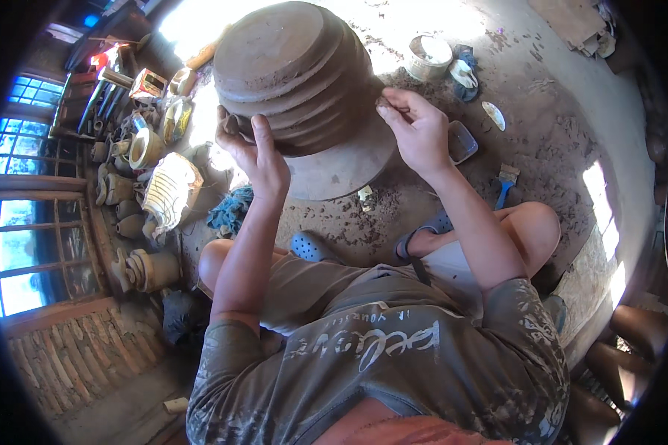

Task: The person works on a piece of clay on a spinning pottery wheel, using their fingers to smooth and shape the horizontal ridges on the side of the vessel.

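Left hand, finger and thumb apart, by big clay pot | right hand pinched, can't tell on what | round board underneath, maybe keeping it off dirt

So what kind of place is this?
It looks like a pottery workshop: there's a big ridged clay pot over a round disc, smaller pots near the windows, and dark crumbs on the floor.

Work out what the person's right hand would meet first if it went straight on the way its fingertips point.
Most likely the right side of the ribbed clay pot. The right hand points at it from close by; depth leaves unclear whether they already touch.
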